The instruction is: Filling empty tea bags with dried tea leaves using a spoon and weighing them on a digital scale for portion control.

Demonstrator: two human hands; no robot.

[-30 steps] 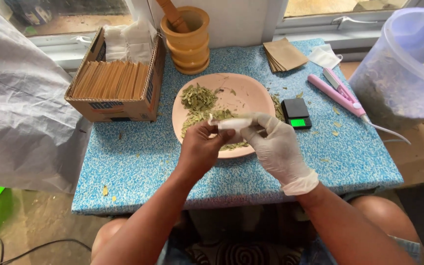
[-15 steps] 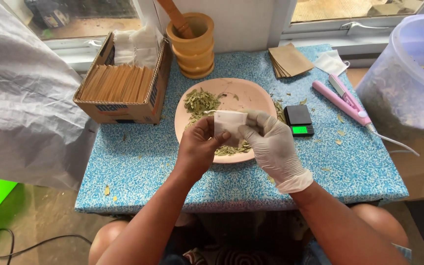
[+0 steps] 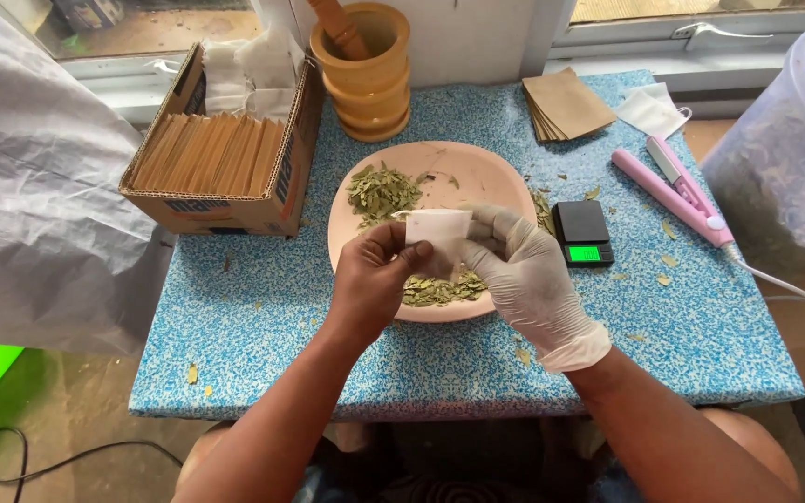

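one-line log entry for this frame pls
hands: left hand bare, right hand gloved, both pinch white sachet | below: pink plate, dried leaves | right: small scale

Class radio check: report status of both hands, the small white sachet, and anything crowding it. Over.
Left hand bare, right hand gloved, both in grip on white sachet. Sachet held above pink plate of dried leaves. Nothing in the way.

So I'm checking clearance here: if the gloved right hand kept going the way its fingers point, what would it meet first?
Probably the small white bag that the right hand already pinches, then the bare left hand just beyond it. Both are held over the pink plate, though depth is hard to judge.
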